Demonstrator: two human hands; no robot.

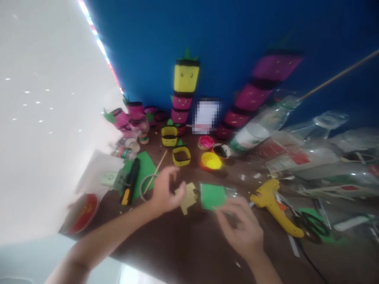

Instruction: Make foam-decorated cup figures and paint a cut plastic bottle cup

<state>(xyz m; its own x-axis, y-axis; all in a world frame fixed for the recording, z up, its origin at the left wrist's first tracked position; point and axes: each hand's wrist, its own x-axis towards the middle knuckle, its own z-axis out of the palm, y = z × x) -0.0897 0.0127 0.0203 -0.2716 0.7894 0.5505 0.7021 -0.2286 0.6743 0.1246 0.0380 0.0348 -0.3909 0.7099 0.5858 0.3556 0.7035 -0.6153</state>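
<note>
My left hand (pixel 167 191) is held over the table with thumb and fingers apart and nothing between them. A pale yellow scrap (pixel 188 198) with a jagged edge lies just beyond its thumb. My right hand (pixel 242 227) has thumb and forefinger brought together at the lower edge of a green square piece (pixel 213 196), perhaps foam sheet or paper. Motion blur softens the fingertips. Behind the hands stand two small yellow cups with black rims and green leaves, a nearer cup (pixel 181 156) and a farther cup (pixel 169 136).
At right lie a yellow glue gun (pixel 276 207), black-handled scissors (pixel 314 225) and several clear plastic bottles (pixel 325 157). A box cutter (pixel 130 181) rests on a green sheet (pixel 148 161) at left. Paint pots, including a yellow one (pixel 211 161), and stacked decorated containers (pixel 186 79) stand toward the blue wall.
</note>
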